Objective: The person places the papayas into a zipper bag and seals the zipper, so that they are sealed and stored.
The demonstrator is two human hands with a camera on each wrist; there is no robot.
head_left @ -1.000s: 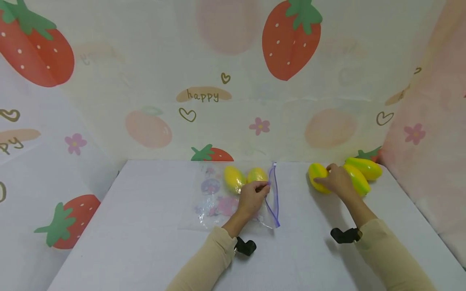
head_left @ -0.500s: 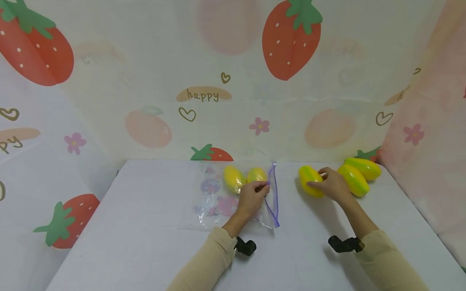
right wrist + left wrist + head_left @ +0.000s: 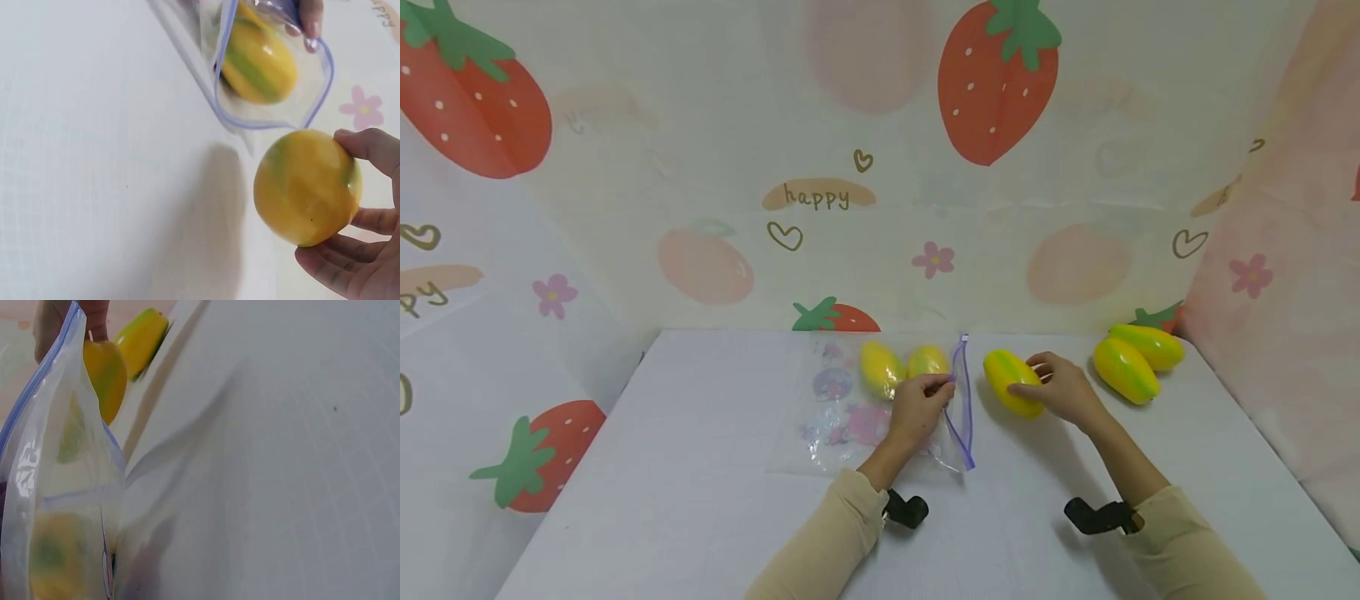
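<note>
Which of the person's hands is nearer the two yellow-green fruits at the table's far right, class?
Right. The right hand, holding another fruit, is just left of the two fruits; the left hand is farther left, pinching the bag at its edge.

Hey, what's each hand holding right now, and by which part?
The left hand pinches the clear zip bag by the purple rim of its open mouth. The right hand holds a yellow-green fruit by the end farther from the bag.

A white table (image 3: 700, 433) is carrying a clear zip bag (image 3: 867, 425), which is lying mostly left of the pinching left hand (image 3: 917, 410). Right of the gripping right hand (image 3: 1063, 392), a front yellow fruit (image 3: 1124, 372) and a rear yellow fruit (image 3: 1156, 347) are resting close together.
</note>
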